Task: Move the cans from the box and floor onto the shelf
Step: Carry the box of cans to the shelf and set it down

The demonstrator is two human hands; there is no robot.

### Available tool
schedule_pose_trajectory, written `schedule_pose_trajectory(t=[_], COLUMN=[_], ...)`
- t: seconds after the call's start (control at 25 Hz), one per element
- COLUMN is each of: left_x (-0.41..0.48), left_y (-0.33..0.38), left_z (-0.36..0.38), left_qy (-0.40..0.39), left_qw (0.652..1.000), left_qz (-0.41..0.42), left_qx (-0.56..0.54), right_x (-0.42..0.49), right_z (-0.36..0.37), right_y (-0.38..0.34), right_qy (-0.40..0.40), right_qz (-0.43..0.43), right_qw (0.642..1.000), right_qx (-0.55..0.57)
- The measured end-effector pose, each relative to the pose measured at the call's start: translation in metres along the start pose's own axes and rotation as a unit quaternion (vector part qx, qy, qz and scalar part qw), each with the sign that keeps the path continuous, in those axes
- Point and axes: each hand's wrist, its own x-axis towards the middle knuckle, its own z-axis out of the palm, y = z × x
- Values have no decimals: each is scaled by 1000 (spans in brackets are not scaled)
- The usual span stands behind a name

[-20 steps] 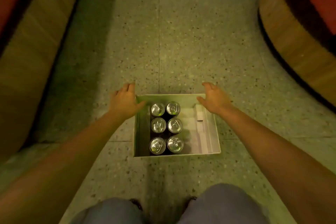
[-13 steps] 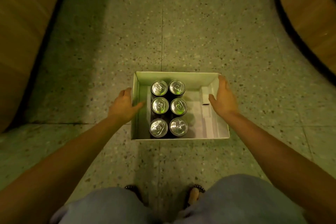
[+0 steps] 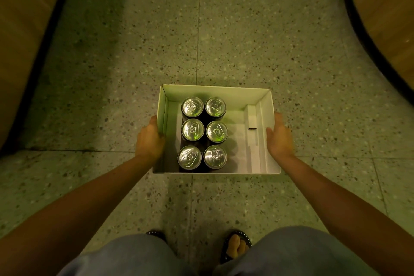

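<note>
Most of the view is speckled terrazzo floor [image 3: 246,40], crossed by thin joint lines. Two wooden furniture pieces edge it: one wooden side [image 3: 22,29] along 9 to 11 o'clock, and a curved wooden base [image 3: 385,18] with a dark foot strip at 1 to 3 o'clock. At 6 o'clock are the person's legs in grey-blue trousers [image 3: 134,257], with bare forearms reaching in from 7 and 5 o'clock.

At the centre is an open white cardboard box [image 3: 215,92]; whether it rests on the floor or is raised off it cannot be told. The left grip [image 3: 149,141] clasps the box's 9 o'clock wall, thumb hooked over the rim to the inside, fingers outside. The right grip [image 3: 280,141] clasps the 3 o'clock wall the same way, thumb on the inner face.

Six cans [image 3: 193,129] stand upright inside the box in two columns of three, silver tops up, filling its 9 o'clock half. A folded white cardboard insert [image 3: 252,119] lies along the 3 o'clock side. A sandalled foot [image 3: 235,246] shows at 6 o'clock between the legs.
</note>
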Motion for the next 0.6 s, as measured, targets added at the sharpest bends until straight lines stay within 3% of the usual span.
schedule_pose_trajectory(t=[0.2,0.6], left_x=[-2,-95], left_y=[40,217], left_z=[-48,-333], left_qy=[3,27], left_qw=[1000,999], left_qz=[20,35], left_qx=[-13,10], right_x=[-2,-72], right_z=[-45,-323], right_y=[-38,-239], right_qy=[0,15], right_qz=[-16,-56], right_qw=[999,995], right_qx=[33,79])
